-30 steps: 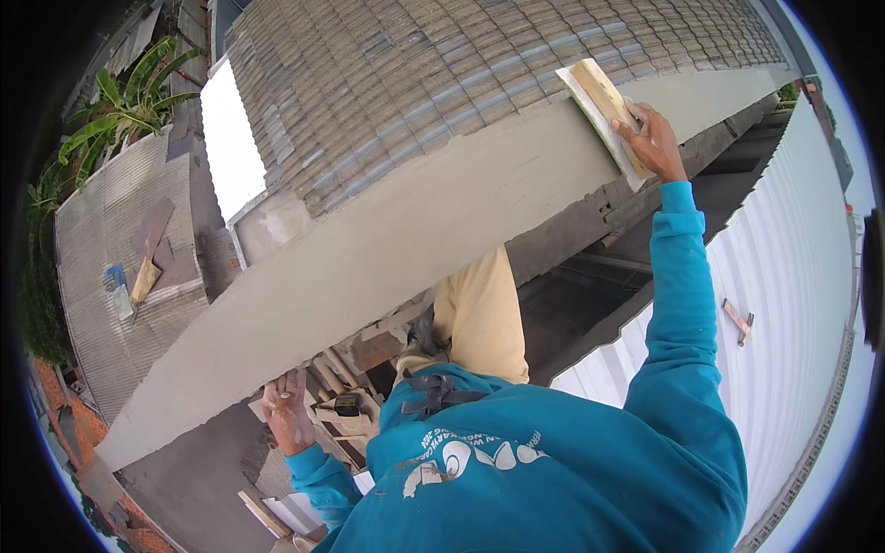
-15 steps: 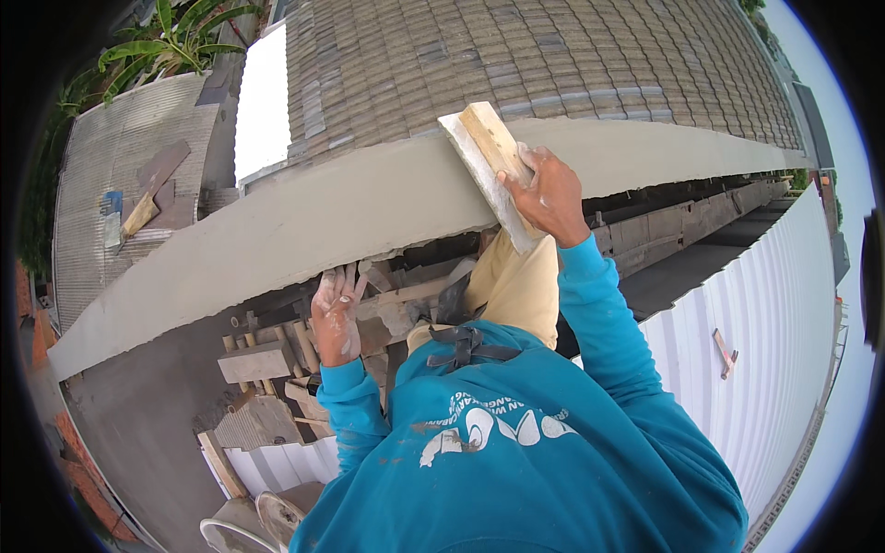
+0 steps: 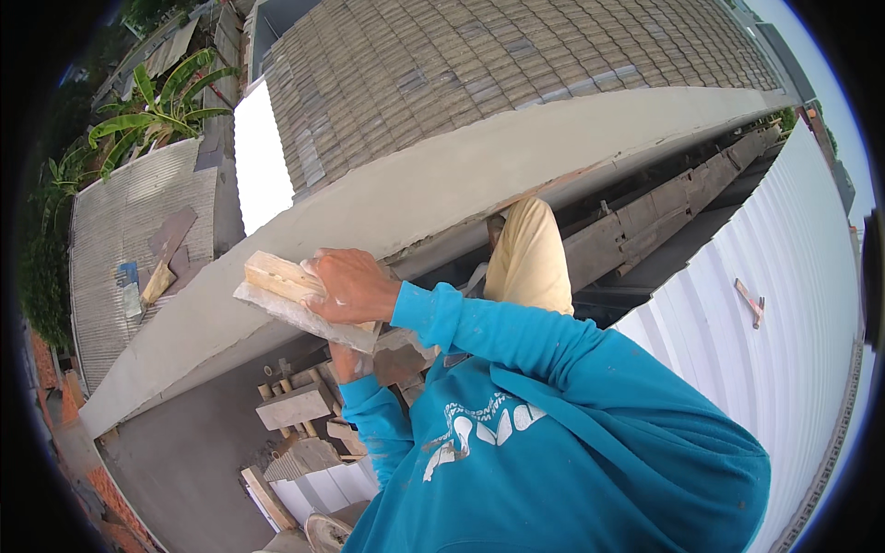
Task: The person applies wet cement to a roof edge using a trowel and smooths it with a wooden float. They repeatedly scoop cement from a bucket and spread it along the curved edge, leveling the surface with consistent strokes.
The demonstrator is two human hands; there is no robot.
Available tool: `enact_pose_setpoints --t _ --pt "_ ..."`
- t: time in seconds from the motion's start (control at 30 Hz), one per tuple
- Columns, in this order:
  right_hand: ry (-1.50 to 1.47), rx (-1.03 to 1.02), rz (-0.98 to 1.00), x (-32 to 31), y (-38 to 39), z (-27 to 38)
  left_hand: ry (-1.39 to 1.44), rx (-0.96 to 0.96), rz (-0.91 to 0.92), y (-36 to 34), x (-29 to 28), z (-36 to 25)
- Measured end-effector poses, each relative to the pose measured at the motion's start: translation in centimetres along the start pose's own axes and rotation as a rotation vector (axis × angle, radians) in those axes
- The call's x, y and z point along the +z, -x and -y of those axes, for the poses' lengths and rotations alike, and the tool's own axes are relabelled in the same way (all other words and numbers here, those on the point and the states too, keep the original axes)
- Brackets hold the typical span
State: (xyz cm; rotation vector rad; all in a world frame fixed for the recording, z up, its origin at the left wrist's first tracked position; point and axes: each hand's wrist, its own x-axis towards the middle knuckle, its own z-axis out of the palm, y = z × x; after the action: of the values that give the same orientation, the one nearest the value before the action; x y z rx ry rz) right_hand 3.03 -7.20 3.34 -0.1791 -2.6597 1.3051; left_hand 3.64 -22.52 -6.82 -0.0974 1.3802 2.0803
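Observation:
My right hand (image 3: pixel 355 286) grips a wooden float (image 3: pixel 277 276) with a pale, mortar-smeared face. It lies diagonally over the lower edge of a long, smooth grey plaster band (image 3: pixel 461 170) at left of centre. My left hand (image 3: pixel 348 364) is directly beneath the float, mostly hidden by it, with only the wrist and part of the hand showing; its fingers cannot be made out. My bent leg in pale trousers (image 3: pixel 525 263) rests below the band.
Grey tiled roof (image 3: pixel 498 46) lies above the band. At left are a corrugated roof (image 3: pixel 120 267) with scraps and banana plants (image 3: pixel 161 111). At right a white corrugated roof (image 3: pixel 719 387) carries a hammer (image 3: pixel 749 304). Bamboo poles and concrete pieces (image 3: pixel 295 405) sit below, beside dark gaps.
My right hand has swept the float leftward and down along the band from the upper right, turning it nearer horizontal, and now covers my left hand, whose fingers showed at the band's lower edge.

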Motion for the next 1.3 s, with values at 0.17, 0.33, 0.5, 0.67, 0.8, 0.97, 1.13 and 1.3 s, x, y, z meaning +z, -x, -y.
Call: enact_pose_setpoints --t 0.17,0.33,0.5,0.67,0.8,0.97,1.13,1.3 --pt "0.105 0.271 -0.399 -13.1 3.4 -6.7 0.098 0.066 -0.017 -0.3 -4.5 -1.9" --pt "0.191 0.52 -0.632 -24.4 8.0 -15.1 0.091 0.127 0.006 -2.2 -5.9 -2.8" --pt "0.639 0.421 -0.47 -17.0 5.7 -14.3 0.102 0.153 0.003 -2.5 -5.8 -2.2" --pt "0.352 0.067 -0.17 -3.9 1.6 -4.0 0.128 0.131 -0.012 -3.0 -6.1 -2.3" --pt "0.418 0.044 -0.194 -3.8 2.3 -3.3 0.05 0.085 -0.062 -2.2 -4.8 -3.4" --pt "0.636 0.212 -0.381 -13.5 5.1 -10.2 0.048 0.103 -0.034 -2.9 -5.5 -3.1" --pt "0.81 0.419 -0.523 -23.3 9.5 -17.8 0.008 0.097 -0.055 -3.1 -6.0 -2.9" --pt "0.959 0.594 -0.55 -34.2 14.7 -26.0 -0.042 0.118 -0.04 -2.4 -5.2 -3.5"
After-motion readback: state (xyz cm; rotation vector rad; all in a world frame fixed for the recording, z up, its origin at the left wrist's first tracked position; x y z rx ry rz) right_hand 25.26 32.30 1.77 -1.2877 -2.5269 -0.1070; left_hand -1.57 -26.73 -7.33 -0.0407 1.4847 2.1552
